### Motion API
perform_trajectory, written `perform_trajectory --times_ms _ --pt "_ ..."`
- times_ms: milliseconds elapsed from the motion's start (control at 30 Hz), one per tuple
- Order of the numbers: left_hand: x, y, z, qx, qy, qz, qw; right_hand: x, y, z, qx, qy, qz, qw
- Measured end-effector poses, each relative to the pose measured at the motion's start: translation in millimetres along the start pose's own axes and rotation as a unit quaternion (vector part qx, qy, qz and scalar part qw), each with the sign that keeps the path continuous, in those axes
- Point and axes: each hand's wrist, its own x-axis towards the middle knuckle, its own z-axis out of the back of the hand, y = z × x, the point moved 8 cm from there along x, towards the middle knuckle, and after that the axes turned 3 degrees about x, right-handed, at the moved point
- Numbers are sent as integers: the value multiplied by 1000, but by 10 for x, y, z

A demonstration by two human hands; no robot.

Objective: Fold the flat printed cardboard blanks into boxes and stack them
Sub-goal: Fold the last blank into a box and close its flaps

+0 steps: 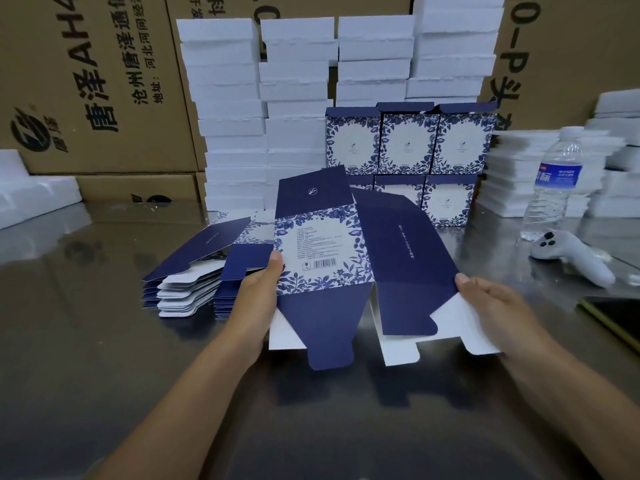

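I hold one blue-and-white floral cardboard blank (pixel 323 251) above the steel table, partly opened into a sleeve, its flaps hanging loose towards me. My left hand (pixel 258 292) grips its left edge, thumb on the printed panel. My right hand (pixel 498 306) grips the right edge of the dark blue side panel. A pile of flat blanks (pixel 194 271) lies on the table just left of my left hand. Several folded boxes (pixel 408 143) stand stacked in two rows behind the blank.
Tall stacks of white foam trays (pixel 263 109) rise behind the boxes, with more foam (pixel 519 174) at the right and brown cartons (pixel 93 84) behind. A water bottle (pixel 554 185), a white controller (pixel 571 254) and a dark phone (pixel 616 317) sit on the right of the steel table (pixel 86 323).
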Motion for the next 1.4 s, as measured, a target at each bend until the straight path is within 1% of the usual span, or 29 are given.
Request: perform_trajectory --times_ms 100,200,267,333,400,500,567,600,667,733,800,900,967,1033,1067,1133,1200,1300,1400 --pt "2 34 -53 -13 21 18 1000 3 12 50 8 -27 7 1000" --pt "-12 11 -77 42 31 -16 999 35 -24 109 3 -43 7 999" --pt "-16 17 -79 36 39 -15 998 76 -42 126 -52 -51 31 997" --pt "-23 2 -71 6 46 -9 999 65 33 73 -131 -54 97 985" --pt "-24 -4 -84 -26 54 1 998 27 40 -48 -193 -28 131 972" --pt "-53 -16 -111 -71 50 12 996 -21 -10 -232 -247 60 150 955" --pt "-62 -37 -133 -71 56 7 996 -72 -37 -311 -270 120 158 942" --pt "-67 -45 -154 -66 64 5 996 -90 -45 -330 -301 136 164 929" --pt "-72 -42 -198 -56 80 5 995 -102 -54 -336 -355 140 177 907" --pt "-80 -38 -258 -45 94 0 995 -139 -38 -370 -348 141 181 909" --pt "-93 -14 -342 -12 114 -11 993 -153 -12 -401 -311 138 186 922" --pt "-159 0 -465 48 160 -57 984 -169 79 -404 -252 104 223 936" --pt "-221 -1 -533 113 216 -106 964 -187 140 -379 -233 81 230 942" --pt "-281 49 -592 213 269 -150 927 -204 156 -355 -214 77 220 949" --pt "-303 88 -609 242 291 -155 913 -208 168 -340 -207 71 218 951" --pt "-328 129 -626 245 319 -150 903 -203 174 -328 -192 69 215 955" --pt "-315 103 -619 237 305 -161 908 -208 170 -336 -195 78 206 956" --pt "-250 25 -548 230 245 -182 924 -221 186 -338 -172 72 203 961" --pt "-214 -3 -479 225 204 -182 935 -244 180 -362 -172 79 210 959"
